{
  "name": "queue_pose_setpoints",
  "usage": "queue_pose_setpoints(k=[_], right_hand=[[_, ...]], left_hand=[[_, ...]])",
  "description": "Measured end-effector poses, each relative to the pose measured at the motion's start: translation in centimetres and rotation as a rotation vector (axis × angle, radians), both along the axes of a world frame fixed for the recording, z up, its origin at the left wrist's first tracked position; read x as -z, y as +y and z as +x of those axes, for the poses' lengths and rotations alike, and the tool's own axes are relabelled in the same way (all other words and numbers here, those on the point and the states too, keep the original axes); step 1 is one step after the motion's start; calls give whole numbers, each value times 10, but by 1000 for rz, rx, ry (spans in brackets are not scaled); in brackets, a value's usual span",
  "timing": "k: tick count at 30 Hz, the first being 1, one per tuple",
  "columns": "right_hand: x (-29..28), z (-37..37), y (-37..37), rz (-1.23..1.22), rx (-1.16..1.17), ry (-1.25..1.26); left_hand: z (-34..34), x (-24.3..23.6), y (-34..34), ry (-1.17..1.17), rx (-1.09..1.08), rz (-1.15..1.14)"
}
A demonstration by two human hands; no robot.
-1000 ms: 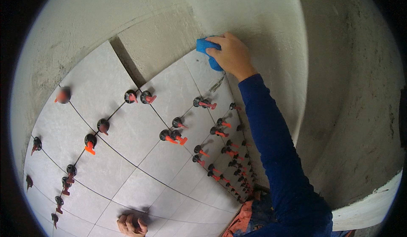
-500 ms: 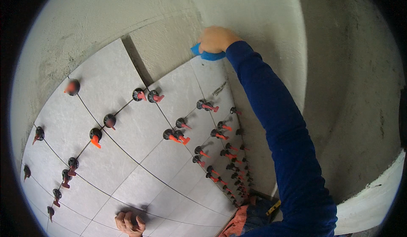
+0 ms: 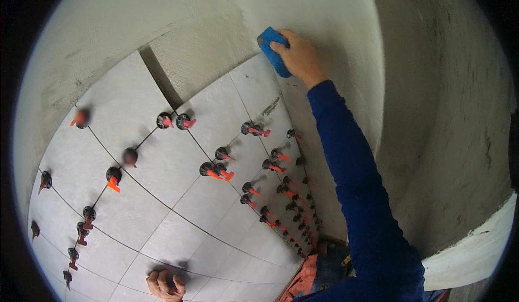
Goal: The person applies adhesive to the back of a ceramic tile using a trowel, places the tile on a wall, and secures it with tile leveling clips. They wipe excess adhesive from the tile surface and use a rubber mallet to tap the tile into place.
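My right hand [image 3: 303, 58] grips a blue sponge [image 3: 274, 52] with a greyish patch at one end. It is beside the plaster corner, just past the upper right corner of the pale grey tiles [image 3: 151, 204]. Low in the view, my left hand [image 3: 166, 286] rests against the tiles with its fingers curled; whatever may be under them is hidden. Black round tile levelling clips with red-orange handles [image 3: 113, 177] stand along the joints. A dark smear [image 3: 270, 106] marks the tile below the sponge.
Bare grey plaster [image 3: 211, 53] lies beyond the tiles' upper edge, and a rounded plaster face [image 3: 432, 113] is on the right. A dark slot [image 3: 160, 77] runs up from a tile joint. Orange and dark blue cloth [image 3: 303, 280] shows at the bottom.
My right hand has lifted the sponge from the tile corner, up and to the right, and turned it so its broad face shows. My left hand stays in place. The view has shifted slightly.
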State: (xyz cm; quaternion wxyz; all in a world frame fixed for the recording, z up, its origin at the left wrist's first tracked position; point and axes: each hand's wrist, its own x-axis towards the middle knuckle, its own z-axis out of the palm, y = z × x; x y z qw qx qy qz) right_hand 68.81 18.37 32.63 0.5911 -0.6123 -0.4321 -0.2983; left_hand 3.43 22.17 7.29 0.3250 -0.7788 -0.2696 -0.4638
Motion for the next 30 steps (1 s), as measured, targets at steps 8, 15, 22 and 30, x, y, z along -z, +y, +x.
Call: queue_pose_setpoints(k=[8, 15, 22, 30], right_hand=[[80, 0, 36, -77, 59, 28], [96, -17, -6, -262, 13, 143], [35, -34, 18, 17, 1, -180], [85, -16, -17, -336, -58, -70]], left_hand=[[-8, 5, 4, 12, -15, 19], [-9, 8, 3, -28, -36, -58], [-7, 5, 1, 10, -45, 7], [-3, 2, 1, 32, -23, 7]])
